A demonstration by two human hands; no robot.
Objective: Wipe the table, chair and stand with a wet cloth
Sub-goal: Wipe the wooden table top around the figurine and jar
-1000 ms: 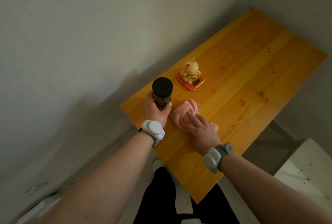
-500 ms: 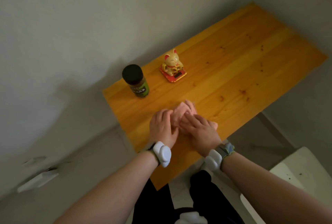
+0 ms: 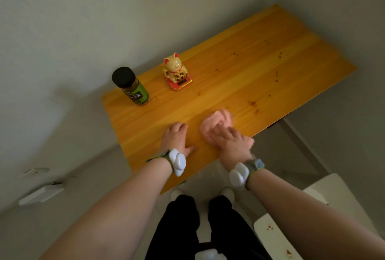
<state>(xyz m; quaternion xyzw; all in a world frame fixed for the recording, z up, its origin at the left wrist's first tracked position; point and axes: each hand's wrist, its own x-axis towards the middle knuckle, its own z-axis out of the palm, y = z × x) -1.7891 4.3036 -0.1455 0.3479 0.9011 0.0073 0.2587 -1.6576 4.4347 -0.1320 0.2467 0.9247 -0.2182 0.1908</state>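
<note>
1. Pale wall backs a wooden tabletop set in a corner
2. Pink cloth lies bunched near the tabletop's front edge, right of the middle
3. Right hand presses down on the cloth, fingers spread and fairly straight, somewhat blurred
4. Left hand rests on bare wood just left of the cloth, not touching it, thumb stretched out, holding nothing
5. Black-lidded jar stands at the far left corner, with a gold cat on a red base near it, to its right
6. White chair with brown spots shows at lower right
</note>
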